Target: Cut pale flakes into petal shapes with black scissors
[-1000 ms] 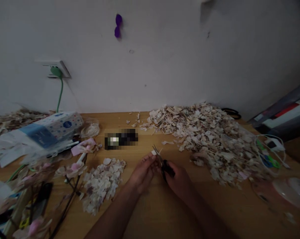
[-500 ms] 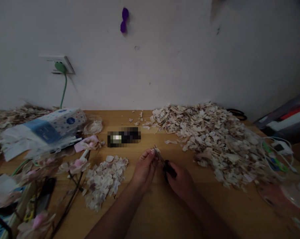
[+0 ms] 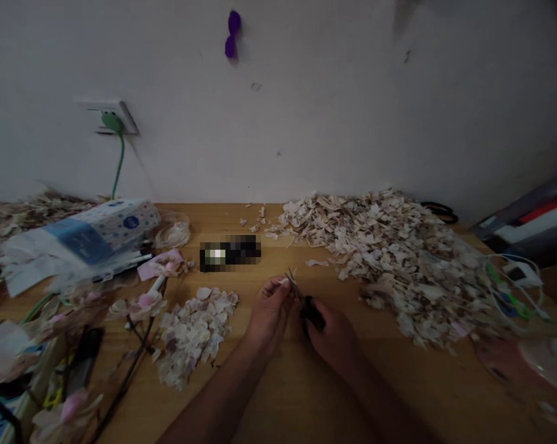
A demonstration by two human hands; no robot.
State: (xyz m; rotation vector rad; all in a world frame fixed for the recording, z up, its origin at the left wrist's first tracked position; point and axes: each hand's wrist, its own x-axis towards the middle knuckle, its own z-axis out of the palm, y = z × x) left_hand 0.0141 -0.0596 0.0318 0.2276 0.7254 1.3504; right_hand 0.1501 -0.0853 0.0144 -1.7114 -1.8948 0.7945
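Between thumb and fingers, my left hand (image 3: 270, 311) pinches a small pale petal (image 3: 284, 282), mostly hidden by the fingertips. My right hand (image 3: 334, 330) grips black-handled scissors (image 3: 312, 314), whose blades point up and left right beside that petal. A thin pale strip (image 3: 294, 272) shows at the blade tips. Left of my left hand lies a pile of pale cut petals (image 3: 198, 333). To the right spreads a far larger heap of dry, curled petal scraps (image 3: 375, 240).
Artificial blossom branches (image 3: 144, 305) and a power strip (image 3: 10, 401) occupy the left. Behind them lies a tissue pack (image 3: 107, 231). A blurred-out dark object (image 3: 232, 253) lies ahead of my hands. White cables (image 3: 514, 283) are at right, and a wall (image 3: 278, 111) closes the back.
The scissor blades have parted slightly at the petal, and a thin strip now shows beside their tips. Both hands stay nearly in place.
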